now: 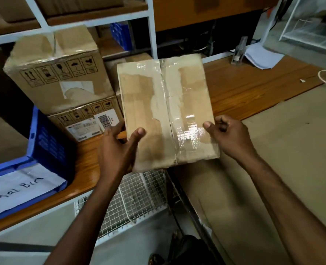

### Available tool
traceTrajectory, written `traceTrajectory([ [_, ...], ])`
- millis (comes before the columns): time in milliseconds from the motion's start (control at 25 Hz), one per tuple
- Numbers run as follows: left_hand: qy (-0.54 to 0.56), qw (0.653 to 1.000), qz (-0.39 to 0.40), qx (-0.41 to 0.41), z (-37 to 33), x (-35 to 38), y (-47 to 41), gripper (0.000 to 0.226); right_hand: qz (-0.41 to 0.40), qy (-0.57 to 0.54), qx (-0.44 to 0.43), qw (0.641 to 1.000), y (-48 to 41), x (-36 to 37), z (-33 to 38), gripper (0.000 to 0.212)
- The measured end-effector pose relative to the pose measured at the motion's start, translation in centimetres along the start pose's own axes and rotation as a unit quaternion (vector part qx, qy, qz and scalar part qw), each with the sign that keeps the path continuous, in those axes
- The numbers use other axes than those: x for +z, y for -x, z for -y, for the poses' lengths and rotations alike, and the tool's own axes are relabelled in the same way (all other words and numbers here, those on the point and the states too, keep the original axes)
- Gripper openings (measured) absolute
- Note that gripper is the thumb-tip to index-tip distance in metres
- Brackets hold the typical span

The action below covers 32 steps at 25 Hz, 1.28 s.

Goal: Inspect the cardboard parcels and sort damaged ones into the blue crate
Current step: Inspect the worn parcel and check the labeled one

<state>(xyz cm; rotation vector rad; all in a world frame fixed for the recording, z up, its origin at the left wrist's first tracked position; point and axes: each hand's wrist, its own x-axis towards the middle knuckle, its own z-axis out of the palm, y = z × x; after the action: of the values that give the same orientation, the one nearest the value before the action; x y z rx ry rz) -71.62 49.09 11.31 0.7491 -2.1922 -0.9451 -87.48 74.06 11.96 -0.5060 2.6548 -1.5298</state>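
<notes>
One taped cardboard parcel (168, 109) is held over the edge of the wooden table (254, 88), its top face peeled in pale patches: the left hand (118, 150) grips its near left corner, thumb on top, and the right hand (229, 134) pinches its right edge. To the left two printed cartons stand stacked, the upper carton (57, 77) crumpled, the lower carton (85, 121) bearing barcode labels, with a third box (131, 61) partly hidden behind the parcel. One blue crate (45, 144) sits at the table's left end, a white handwritten sheet (20, 190) on it; its contents cannot be made out.
</notes>
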Motion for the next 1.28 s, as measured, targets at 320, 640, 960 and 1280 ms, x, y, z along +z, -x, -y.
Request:
traceTrajectory([
  [320,-0.133,0.990,-0.033,0.015,-2.0,-0.6,-2.5,0.059,-0.048,0.041,0.038,0.997,-1.5,2.1,2.1,0.055],
  [640,-0.063,0.995,0.078,0.021,-1.3,-0.4,-2.4,0.057,0.042,-0.052,0.072,0.995,-1.6,1.5,1.2,0.050],
  [960,0.242,0.952,0.185,0.016,-5.5,-1.2,0.4,0.076,-0.103,-0.140,0.055,0.983,2.7,-4.9,2.5,0.032],
  [1280,0.273,0.946,0.173,-0.020,-8.8,-1.9,-1.4,0.040,-0.094,-0.145,0.028,0.985,2.2,-4.7,5.8,0.053],
])
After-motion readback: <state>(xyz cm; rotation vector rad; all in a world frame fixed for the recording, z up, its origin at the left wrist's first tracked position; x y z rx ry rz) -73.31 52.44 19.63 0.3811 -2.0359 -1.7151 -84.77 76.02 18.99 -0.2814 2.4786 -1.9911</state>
